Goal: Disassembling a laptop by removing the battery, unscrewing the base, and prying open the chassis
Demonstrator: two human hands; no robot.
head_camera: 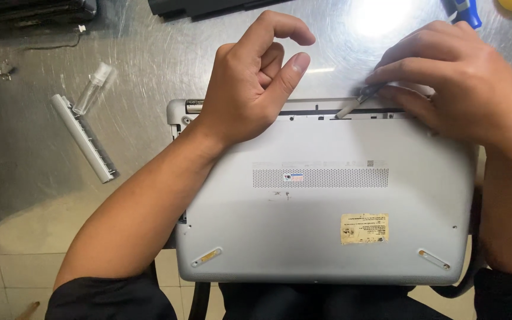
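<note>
Silver laptop (327, 195) lies bottom-up at frame centre, long axis L-R; right hand (463, 89), upper right, pinches a thin tool (357, 102) w/ tip in the rear-edge seam, while left hand (256, 83), fingers loosely curled & holding nothing, rests near the upper-left corner.

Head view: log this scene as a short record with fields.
surface: scratched metal table
main thing: silver laptop, upside down, base facing up
left hand: heel resting on the laptop's rear left, fingers loosely curled, holding nothing
right hand: holding a small tool, tip at the rear hinge edge
loose parts: grey strip and clear vial to the left of the laptop
label: yellowed sticker on the base
</note>
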